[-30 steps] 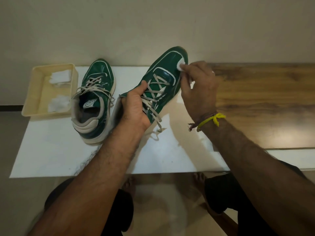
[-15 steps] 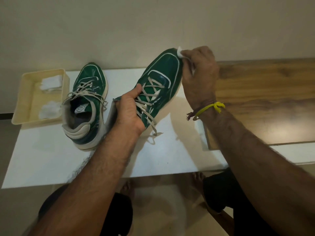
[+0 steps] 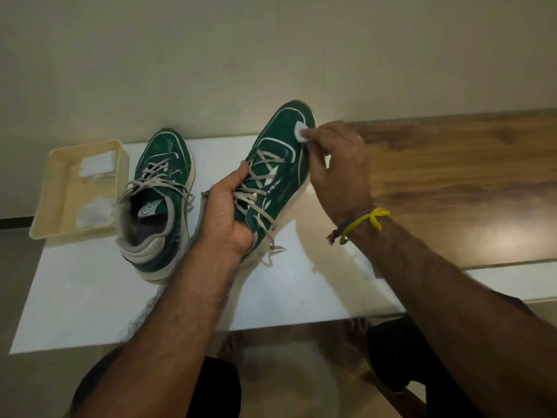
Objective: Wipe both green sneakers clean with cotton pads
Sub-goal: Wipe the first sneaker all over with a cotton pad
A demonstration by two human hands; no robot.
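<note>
My left hand (image 3: 224, 212) grips one green sneaker (image 3: 278, 164) by its collar and laces, holding it tilted with the toe pointing away. My right hand (image 3: 340, 164) pinches a white cotton pad (image 3: 300, 135) and presses it against the right side of that sneaker's toe. The second green sneaker (image 3: 156, 200) stands on the white table top (image 3: 90, 297) to the left, its opening facing me and its laces loose.
A cream plastic tray (image 3: 54, 191) at the table's left holds white cotton pads (image 3: 96, 164). A wooden surface (image 3: 452, 182) adjoins the white top on the right. A plain wall rises behind. My knees and bare feet show below the table's near edge.
The cotton pad has moved from the tip of the toe back down onto the toe's right side. The camera has shifted slightly; the left hand keeps its grip.
</note>
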